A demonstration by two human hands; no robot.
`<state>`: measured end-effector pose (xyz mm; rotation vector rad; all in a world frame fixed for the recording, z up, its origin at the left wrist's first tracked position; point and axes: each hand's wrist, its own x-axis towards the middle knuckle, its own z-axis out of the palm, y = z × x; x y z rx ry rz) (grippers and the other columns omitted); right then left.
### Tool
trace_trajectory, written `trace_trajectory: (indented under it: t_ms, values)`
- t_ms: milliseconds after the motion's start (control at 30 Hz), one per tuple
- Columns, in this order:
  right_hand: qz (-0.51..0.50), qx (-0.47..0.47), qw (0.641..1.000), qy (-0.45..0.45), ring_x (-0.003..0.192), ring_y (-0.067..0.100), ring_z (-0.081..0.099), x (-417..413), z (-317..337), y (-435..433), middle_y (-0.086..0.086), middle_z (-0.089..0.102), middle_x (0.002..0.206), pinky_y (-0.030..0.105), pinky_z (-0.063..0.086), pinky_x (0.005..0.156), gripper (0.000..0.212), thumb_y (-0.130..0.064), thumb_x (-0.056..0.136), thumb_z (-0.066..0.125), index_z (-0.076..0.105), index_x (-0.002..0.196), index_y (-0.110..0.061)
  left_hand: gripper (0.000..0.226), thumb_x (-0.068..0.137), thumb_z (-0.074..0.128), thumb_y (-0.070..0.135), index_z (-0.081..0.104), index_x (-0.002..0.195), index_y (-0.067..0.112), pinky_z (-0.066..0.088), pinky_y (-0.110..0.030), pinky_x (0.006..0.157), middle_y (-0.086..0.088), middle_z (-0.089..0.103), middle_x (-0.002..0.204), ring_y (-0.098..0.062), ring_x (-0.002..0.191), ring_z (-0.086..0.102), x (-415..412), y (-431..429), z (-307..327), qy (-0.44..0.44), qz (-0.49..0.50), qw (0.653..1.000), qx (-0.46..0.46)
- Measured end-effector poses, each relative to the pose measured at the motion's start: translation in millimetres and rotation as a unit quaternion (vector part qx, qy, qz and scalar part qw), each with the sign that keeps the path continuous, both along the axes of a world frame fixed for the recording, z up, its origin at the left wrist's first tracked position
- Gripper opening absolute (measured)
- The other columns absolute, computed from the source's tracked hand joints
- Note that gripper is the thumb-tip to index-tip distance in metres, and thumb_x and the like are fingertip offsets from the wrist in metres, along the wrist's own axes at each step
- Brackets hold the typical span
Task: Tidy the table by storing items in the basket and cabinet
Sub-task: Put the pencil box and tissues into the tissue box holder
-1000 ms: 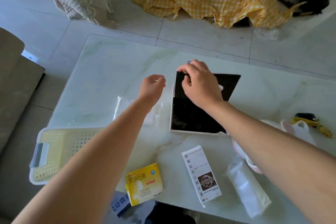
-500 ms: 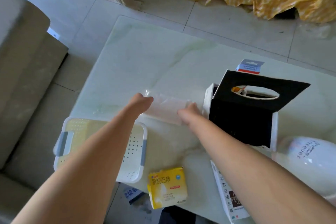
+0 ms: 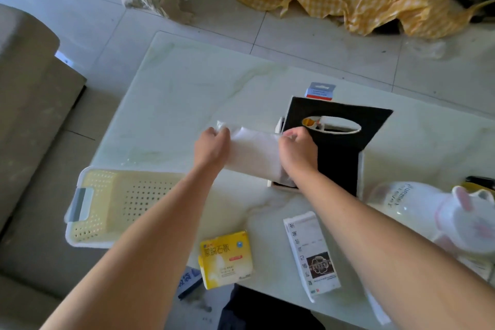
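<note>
Over the pale marble table (image 3: 187, 83): one clear plastic tissue pack (image 3: 254, 154), left hand (image 3: 211, 150) and right hand (image 3: 297, 154) fingers clamped on its ends. One yellow perforated plastic basket (image 3: 107, 195) nearby.

A pale, green-veined marble-look rectangular table (image 3: 187, 83) carries everything. At 8 o'clock, on its left edge, sits a yellow-and-white perforated plastic basket with a grey handle (image 3: 139, 195). It seems to overhang the edge, though the angle makes that hard to judge. Right of centre, at about 2 o'clock, stands a black tissue box with white edges and an oval opening (image 3: 337, 163). Just beyond it, at 1 o'clock, is a small blue, white and red card packet (image 3: 319, 91). At 6 o'clock, on the near edge, lies a yellow rectangular medicine box (image 3: 227, 258). Near it, at 5 o'clock, is a long white carton with a dark printed picture (image 3: 310, 252). At 4 o'clock lies a rounded white lettered container with a rabbit-eared lid (image 3: 401, 203).
</note>
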<state>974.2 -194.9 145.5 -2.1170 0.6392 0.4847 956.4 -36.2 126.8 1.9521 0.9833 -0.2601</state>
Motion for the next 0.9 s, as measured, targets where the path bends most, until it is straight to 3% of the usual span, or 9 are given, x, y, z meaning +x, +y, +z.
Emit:
trace_trajectory:
  t_ms: [100, 167, 233, 367, 500, 667, 733, 900]
  values:
    - [0.004, -0.063, 0.998, -0.021, 0.087, 0.024, 0.055, -11, 6, -52, 0.001, 0.059, 0.102, 0.028, 0.039, 0.072, 0.021, -0.012, 0.083, 0.047, 0.050, 0.102, -0.022, 0.021, 0.074, 0.051, 0.030, 0.042, 0.060, 0.018, 0.030, -0.028, 0.050, 0.001, 0.048, 0.059, -0.024, 0.064, 0.049, -10, -47, 10, -0.024, -0.049, 0.998, -0.014]
    - [-0.025, -0.096, 0.994, -0.051, 0.095, 0.031, 0.058, -12, 6, -78, 0.007, 0.060, 0.113, 0.030, 0.038, 0.071, 0.025, -0.012, 0.086, 0.050, 0.046, 0.111, -0.017, 0.012, 0.073, 0.059, 0.025, 0.049, 0.077, 0.019, 0.032, -0.025, 0.049, 0.008, 0.047, 0.061, -0.013, 0.058, 0.048, -14, -72, 14, -0.043, -0.074, 0.996, -0.024]
    - [-0.058, -0.121, 0.989, -0.063, 0.101, 0.034, 0.060, -15, 6, -103, 0.011, 0.061, 0.118, 0.031, 0.038, 0.071, 0.031, -0.012, 0.087, 0.051, 0.043, 0.117, -0.015, 0.026, 0.073, 0.062, 0.019, 0.048, 0.095, 0.022, 0.034, -0.024, 0.051, 0.009, 0.050, 0.067, -0.006, 0.062, 0.048, -18, -98, 13, -0.057, -0.077, 0.995, -0.026]
    - [-0.042, -0.109, 0.992, -0.045, 0.107, 0.031, 0.060, -27, -7, -129, 0.010, 0.060, 0.123, 0.029, 0.041, 0.077, 0.030, -0.009, 0.086, 0.054, 0.051, 0.115, -0.014, 0.026, 0.079, 0.054, 0.013, 0.052, 0.104, 0.015, 0.035, -0.026, 0.053, -0.007, 0.064, 0.093, -0.021, 0.074, 0.054, -25, -134, 7, -0.045, -0.096, 0.994, -0.022]
    - [0.035, -0.126, 0.991, -0.041, 0.110, 0.028, 0.056, -39, -21, -136, 0.008, 0.059, 0.119, 0.028, 0.040, 0.081, 0.020, -0.007, 0.084, 0.054, 0.066, 0.098, -0.015, 0.039, 0.084, 0.052, 0.014, 0.050, 0.122, 0.006, 0.042, -0.032, 0.080, -0.016, 0.059, 0.123, -0.034, 0.109, 0.056, -25, -152, -6, 0.042, -0.189, 0.981, 0.007]
    - [0.135, -0.146, 0.979, -0.037, 0.125, 0.027, 0.043, -49, -34, -130, 0.003, 0.054, 0.136, 0.026, 0.032, 0.099, 0.039, -0.004, 0.082, 0.052, 0.064, 0.119, -0.010, 0.041, 0.085, 0.052, 0.013, 0.053, 0.124, -0.001, 0.041, -0.031, 0.094, -0.019, 0.055, 0.130, -0.033, 0.122, 0.048, -22, -159, -18, 0.081, -0.221, 0.972, 0.023]
    - [0.139, -0.105, 0.985, -0.002, 0.130, 0.027, 0.043, -47, -39, -126, 0.007, 0.047, 0.143, 0.030, 0.034, 0.107, 0.045, -0.004, 0.083, 0.051, 0.058, 0.128, -0.007, 0.043, 0.085, 0.052, 0.015, 0.052, 0.125, -0.001, 0.041, -0.031, 0.093, -0.019, 0.054, 0.131, -0.033, 0.122, 0.048, -21, -160, -22, 0.098, -0.239, 0.966, 0.025]
    - [0.134, -0.069, 0.986, 0.070, 0.134, 0.027, 0.042, -38, -44, -124, 0.006, 0.034, 0.153, 0.033, 0.038, 0.108, 0.051, -0.007, 0.086, 0.047, 0.050, 0.137, -0.010, 0.041, 0.085, 0.050, 0.025, 0.054, 0.118, 0.002, 0.041, -0.027, 0.070, -0.018, 0.058, 0.120, -0.033, 0.100, 0.057, -13, -161, -27, 0.164, -0.304, 0.938, -0.002]
